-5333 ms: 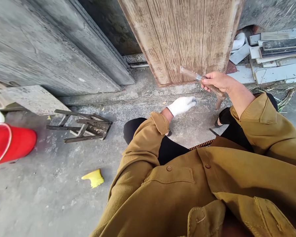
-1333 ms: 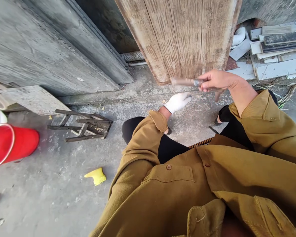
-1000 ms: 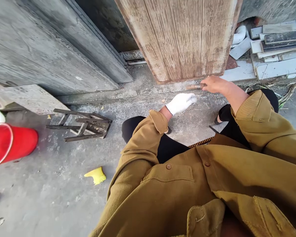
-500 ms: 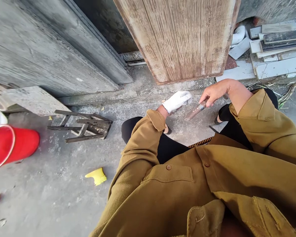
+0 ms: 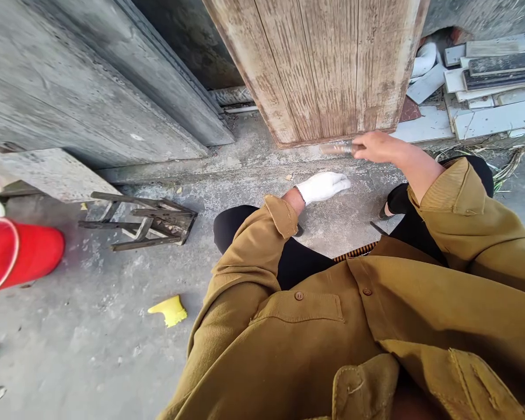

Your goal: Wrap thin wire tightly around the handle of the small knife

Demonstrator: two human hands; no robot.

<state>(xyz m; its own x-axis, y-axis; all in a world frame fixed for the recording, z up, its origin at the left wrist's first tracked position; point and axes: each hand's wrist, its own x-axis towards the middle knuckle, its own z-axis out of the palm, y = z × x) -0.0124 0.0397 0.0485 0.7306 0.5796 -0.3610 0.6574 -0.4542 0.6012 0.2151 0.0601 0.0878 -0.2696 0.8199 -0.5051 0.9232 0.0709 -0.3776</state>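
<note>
My left hand (image 5: 324, 187), in a white glove, hovers above the concrete between my knees. Its fingers are stretched out, and no object shows in them. My bare right hand (image 5: 373, 146) is closed around the handle of a paintbrush (image 5: 338, 149). The brush points left, close to the lower edge of a worn wooden panel (image 5: 324, 70), and is slightly blurred. Whether its bristles touch the panel I cannot tell.
Grey boards (image 5: 91, 76) lean at the left. Beneath them lies a small wooden stool (image 5: 146, 217) on its side, with a red bucket (image 5: 35, 251) farther left. A yellow piece (image 5: 170, 311) rests on the floor. Stacked planks (image 5: 499, 119) occupy the right.
My right hand has moved up with the paintbrush, which has turned from slanting down to nearly level by the panel's bottom edge. My left hand has shifted slightly and its fingers have straightened.
</note>
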